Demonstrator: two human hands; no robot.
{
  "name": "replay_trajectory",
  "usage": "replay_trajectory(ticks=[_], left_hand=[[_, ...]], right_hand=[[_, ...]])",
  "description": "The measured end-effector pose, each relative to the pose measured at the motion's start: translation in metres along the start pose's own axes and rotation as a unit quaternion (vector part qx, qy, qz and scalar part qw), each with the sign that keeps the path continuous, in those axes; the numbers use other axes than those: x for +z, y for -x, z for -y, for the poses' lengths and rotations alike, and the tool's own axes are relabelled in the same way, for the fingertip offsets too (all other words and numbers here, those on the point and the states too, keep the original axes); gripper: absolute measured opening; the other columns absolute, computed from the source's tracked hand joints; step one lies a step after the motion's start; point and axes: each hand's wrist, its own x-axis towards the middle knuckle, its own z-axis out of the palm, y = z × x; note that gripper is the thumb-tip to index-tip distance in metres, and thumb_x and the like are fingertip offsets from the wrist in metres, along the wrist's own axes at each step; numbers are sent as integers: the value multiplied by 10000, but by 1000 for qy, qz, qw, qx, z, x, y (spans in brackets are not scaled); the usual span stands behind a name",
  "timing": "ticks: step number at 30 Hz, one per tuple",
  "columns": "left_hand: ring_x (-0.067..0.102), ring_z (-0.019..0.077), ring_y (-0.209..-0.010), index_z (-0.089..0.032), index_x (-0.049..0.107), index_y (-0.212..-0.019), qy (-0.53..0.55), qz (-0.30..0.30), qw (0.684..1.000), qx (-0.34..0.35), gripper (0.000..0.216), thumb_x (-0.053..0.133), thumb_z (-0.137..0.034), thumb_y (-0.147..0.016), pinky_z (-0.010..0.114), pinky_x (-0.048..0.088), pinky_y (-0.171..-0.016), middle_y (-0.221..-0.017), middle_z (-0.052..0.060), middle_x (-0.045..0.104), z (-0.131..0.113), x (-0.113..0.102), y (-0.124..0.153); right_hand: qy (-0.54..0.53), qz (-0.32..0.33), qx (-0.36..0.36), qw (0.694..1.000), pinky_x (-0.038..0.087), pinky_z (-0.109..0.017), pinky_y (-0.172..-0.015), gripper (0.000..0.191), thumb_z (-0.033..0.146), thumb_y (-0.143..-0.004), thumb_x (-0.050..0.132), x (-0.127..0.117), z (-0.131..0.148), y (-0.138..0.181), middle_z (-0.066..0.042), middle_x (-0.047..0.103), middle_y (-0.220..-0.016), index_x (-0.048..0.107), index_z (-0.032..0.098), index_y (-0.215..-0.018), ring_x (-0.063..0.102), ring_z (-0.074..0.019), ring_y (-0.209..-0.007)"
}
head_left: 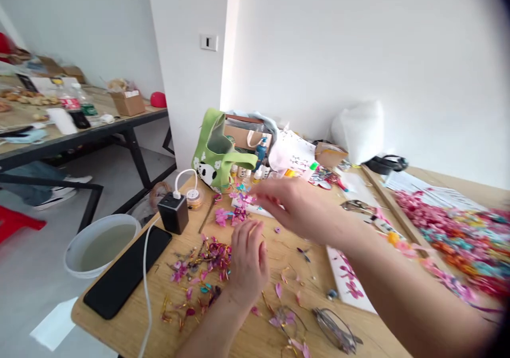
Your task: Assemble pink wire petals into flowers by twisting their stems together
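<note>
My left hand (247, 257) hovers over the middle of the wooden table (223, 342), its fingers loosely extended and slightly bent, with nothing visible in them. My right hand (292, 204) reaches across beyond it, its fingers bent together at the pink flowers (242, 201). What its fingertips pinch, if anything, is hidden. These flowers are beside a white block (257, 209), partly covered by my right hand. Left of my left hand lies a pile of purple and pink petals on gold wires (215, 254). Loose wired petals (279, 291) are scattered nearer to me.
A black phone (127, 273), a black charger cube (173, 213) and a white cable edge the left side. A green panda bag (211, 156) and bottles stand behind. Eyeglasses (337, 329), a white card (350, 283) and colourful bundles (450, 236) lie right. A bucket (101, 244) stands on the floor.
</note>
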Motion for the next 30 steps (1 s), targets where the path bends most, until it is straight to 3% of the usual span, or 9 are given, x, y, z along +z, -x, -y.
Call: replay_trajectory(ticks=[2, 5, 7, 10, 13, 17, 23, 27, 30], left_hand=[[412, 252, -1214, -141, 401, -1282, 6, -3, 1000, 5, 444, 436, -71, -844, 483, 375, -1026, -1223, 152, 496, 0, 0, -1], [434, 244, -1187, -140, 410, -1273, 2, -9, 1000, 13, 436, 451, -79, -843, 467, 382, -1018, -1198, 146, 515, 0, -2, -2], [444, 243, -1176, -142, 411, -1272, -1, -10, 1000, 17, 438, 457, -82, -840, 466, 386, -1012, -1191, 144, 519, 1, -2, -3], [459, 245, -1157, -152, 418, -1266, -5, -17, 1000, 22, 428, 461, -93, -844, 462, 402, -994, -1177, 140, 530, 3, 0, -3], [469, 243, -1138, -153, 427, -1257, -10, -15, 999, 28, 421, 477, -102, -842, 456, 408, -985, -1163, 136, 541, 4, 3, -1], [471, 244, -1133, -155, 427, -1255, -13, 3, 999, 38, 418, 469, -95, -843, 461, 405, -985, -1167, 132, 539, -1, 8, 3], [459, 238, -1164, -177, 423, -1266, 30, 43, 998, 35, 420, 466, -119, -853, 455, 384, -1006, -1192, 125, 523, -22, 3, 4], [497, 238, -1146, -201, 451, -1235, 154, 118, 980, -49, 381, 514, -221, -859, 449, 399, -990, -1211, 120, 538, -48, -12, 6], [519, 228, -1140, -219, 437, -1279, 291, 251, 915, -121, 486, 592, -279, -822, 392, 429, -973, -1227, 115, 548, -70, -22, 16]], right_hand=[[-29, -13, 16, 999, 455, -250, -633, 224, 250, -918, 457, -1, 8, 72, -44, 681, -824, 635, 218, -1048, 629, -160, -717], [-46, -58, 161, 984, 474, -238, -586, 216, 281, -916, 463, 23, -1, 162, -50, 694, -847, 632, 230, -1041, 642, -158, -685], [-51, -62, 250, 965, 469, -241, -515, 206, 320, -905, 472, 50, -10, 206, -27, 687, -720, 654, 227, -931, 624, -158, -573], [-62, -60, 342, 936, 484, -258, -513, 220, 360, -885, 486, 91, -11, 247, -40, 685, -764, 658, 223, -898, 634, -174, -582], [-91, -67, 371, 922, 518, -270, -612, 235, 359, -897, 465, 119, 0, 262, -58, 677, -903, 658, 232, -939, 651, -183, -707], [-78, -83, 353, 929, 488, -368, -852, 343, 284, -815, 580, 137, 6, 258, -91, 635, -1085, 600, 216, -1151, 578, -260, -1014], [-139, -112, 356, 917, 480, -396, -826, 328, 245, -813, 549, 137, 1, 253, -101, 653, -997, 618, 201, -1132, 561, -269, -967], [-297, -175, 387, 855, 511, -327, -704, 412, 388, -825, 564, 126, 6, 257, -81, 658, -975, 579, 218, -1199, 602, -209, -808], [-405, -205, 382, 805, 517, -311, -704, 463, 437, -813, 587, 120, 12, 255, -78, 665, -978, 572, 207, -1214, 617, -190, -784]])
